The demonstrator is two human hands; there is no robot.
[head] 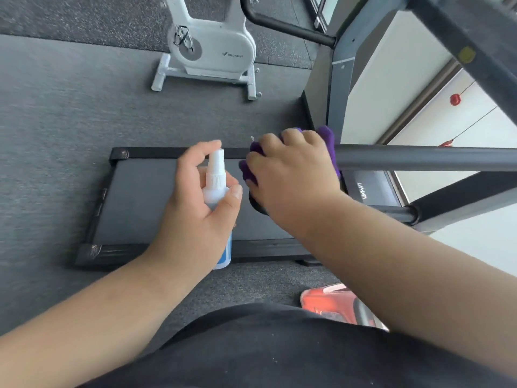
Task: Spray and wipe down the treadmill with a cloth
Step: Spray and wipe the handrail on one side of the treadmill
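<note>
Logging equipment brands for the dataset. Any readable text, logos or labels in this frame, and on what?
"UMAY", white letters turned sideways, on the treadmill front cover; last letter uncertain.
Logo plus word on the white exercise bike housing, roughly "MERACH"; too blurred to confirm.
Spray bottle in the left hand: blue label, no text legible.
Yellow sticker on the dark frame bar: unreadable.
Purple cloth under the right hand: no text.

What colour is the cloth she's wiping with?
Purple. The cloth shows under the right hand in the head view.
</note>
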